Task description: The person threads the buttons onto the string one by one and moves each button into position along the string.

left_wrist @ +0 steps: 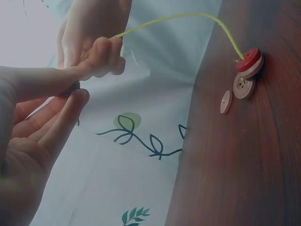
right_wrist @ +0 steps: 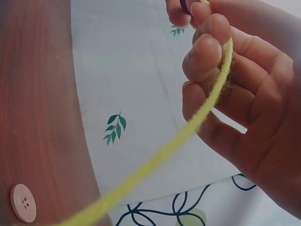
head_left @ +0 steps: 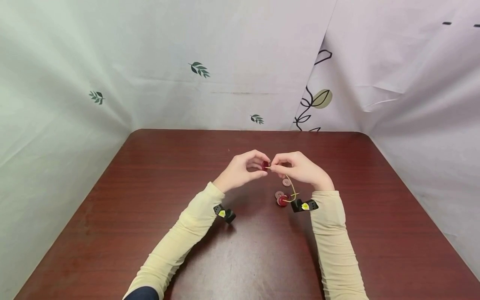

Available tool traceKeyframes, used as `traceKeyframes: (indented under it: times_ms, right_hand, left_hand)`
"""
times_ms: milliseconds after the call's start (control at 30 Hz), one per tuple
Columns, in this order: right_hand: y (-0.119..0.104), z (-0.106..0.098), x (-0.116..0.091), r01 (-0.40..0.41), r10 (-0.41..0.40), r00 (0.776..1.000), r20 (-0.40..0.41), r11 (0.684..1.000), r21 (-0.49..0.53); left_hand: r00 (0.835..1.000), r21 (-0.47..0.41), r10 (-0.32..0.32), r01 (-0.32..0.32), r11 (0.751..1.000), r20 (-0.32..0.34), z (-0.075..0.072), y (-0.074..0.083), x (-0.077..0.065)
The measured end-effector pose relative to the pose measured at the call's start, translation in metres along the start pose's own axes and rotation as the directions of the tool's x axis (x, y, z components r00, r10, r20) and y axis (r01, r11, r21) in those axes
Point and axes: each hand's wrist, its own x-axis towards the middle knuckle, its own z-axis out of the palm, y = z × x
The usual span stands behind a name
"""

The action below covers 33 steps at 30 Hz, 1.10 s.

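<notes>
Between thumb and fingertips, my left hand [head_left: 240, 170] pinches a dark red button [head_left: 265, 165] above the table. Facing it, my right hand [head_left: 300, 168] pinches a yellow cord [head_left: 291, 183], whose tip reaches the button's face; whether it passes through a hole I cannot tell. From my right fingers the cord curves down to a red button [left_wrist: 248, 60] lying on a pale one on the table, and is threaded there. Beside that stack lie loose pinkish buttons, one [left_wrist: 244, 87] close by and another [head_left: 286, 182] slightly farther back. In the left wrist view the pinched button is mostly hidden.
The dark red-brown wooden table [head_left: 150, 200] spreads beneath both arms. White cloth [head_left: 232, 96] with leaf prints hangs behind its far edge and along both sides. Each sleeve carries a small black wrist camera, the left one [head_left: 225, 213] and the right one [head_left: 304, 205].
</notes>
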Motion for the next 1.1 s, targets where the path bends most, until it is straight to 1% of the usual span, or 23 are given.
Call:
traceKeyframes:
  times_ms: [233, 400, 567, 633, 700, 867, 1000, 1100]
  right_hand:
    - [-0.0002, 0.0008, 0.0009, -0.019, 0.019, 1.0, -0.003, 1.0, -0.003]
    - [-0.0005, 0.0024, 0.0025, -0.026, 0.026, 1.0, 0.002, 1.0, 0.007]
    - [-0.0014, 0.0029, 0.0034, -0.01, 0.01, 1.0, 0.001, 1.0, 0.008]
    - [-0.0018, 0.0029, 0.0036, 0.005, -0.005, 1.0, 0.006, 1.0, 0.023]
    - [-0.002, 0.0034, 0.0039, 0.012, -0.013, 1.0, 0.02, 0.998, 0.06]
    - [-0.0019, 0.005, 0.0056, 0.003, -0.01, 0.999, 0.047, 0.991, 0.131]
    - [-0.0018, 0.0055, 0.0061, 0.01, -0.014, 0.999, 0.036, 0.991, 0.131]
    - [-0.0015, 0.0056, 0.006, 0.008, -0.013, 1.0, 0.028, 0.99, 0.142]
  left_hand:
    - [1.0, 0.03, 0.011, -0.011, 0.999, -0.008, 0.0003, 0.0007, 0.0003]
    - [1.0, 0.017, 0.024, -0.023, 1.0, -0.016, 0.0019, 0.0008, 0.0009]
    - [0.998, 0.019, 0.038, -0.037, 0.999, -0.049, 0.0021, 0.0008, 0.001]
    - [0.997, 0.022, 0.035, -0.034, 0.999, -0.065, 0.0016, 0.0004, 0.0009]
    - [0.997, 0.024, 0.028, -0.026, 0.999, -0.074, 0.001, 0.0002, 0.0007]
    - [0.997, 0.002, 0.033, -0.033, 0.999, -0.075, 0.0009, 0.0005, 0.0004]
    - [0.997, 0.003, 0.024, -0.024, 1.0, -0.072, 0.0012, 0.0006, 0.001]
    - [0.997, 0.021, 0.017, -0.016, 1.0, -0.075, 0.0007, 0.0002, 0.0015]
